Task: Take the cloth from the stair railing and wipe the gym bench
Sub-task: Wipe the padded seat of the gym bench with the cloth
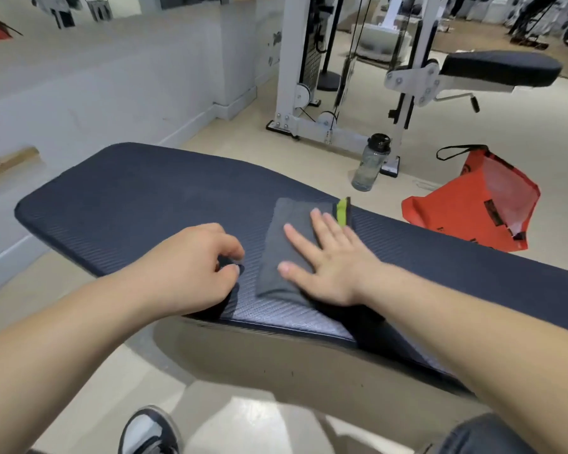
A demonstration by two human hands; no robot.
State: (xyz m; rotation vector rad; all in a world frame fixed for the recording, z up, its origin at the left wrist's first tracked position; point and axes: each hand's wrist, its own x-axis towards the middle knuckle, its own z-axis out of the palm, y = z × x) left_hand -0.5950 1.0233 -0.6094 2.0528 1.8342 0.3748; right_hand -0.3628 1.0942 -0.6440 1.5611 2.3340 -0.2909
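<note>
A folded grey cloth (282, 237) with a green tag at its far corner lies on the dark padded gym bench (128, 198), which runs from the left to the right edge of the view. My right hand (328, 257) lies flat on the cloth, fingers spread, pressing it onto the pad. My left hand (194, 267) rests on the bench just left of the cloth, fingers curled in with the thumb and forefinger pinched together; whether it holds anything I cannot tell.
Beyond the bench a clear water bottle (371, 162) stands on the beige floor, and an orange bag (473, 201) lies to its right. A white cable machine (312, 77) and another padded seat (499, 67) stand farther back. A white wall (95, 86) runs along the left. My shoe (148, 430) is below.
</note>
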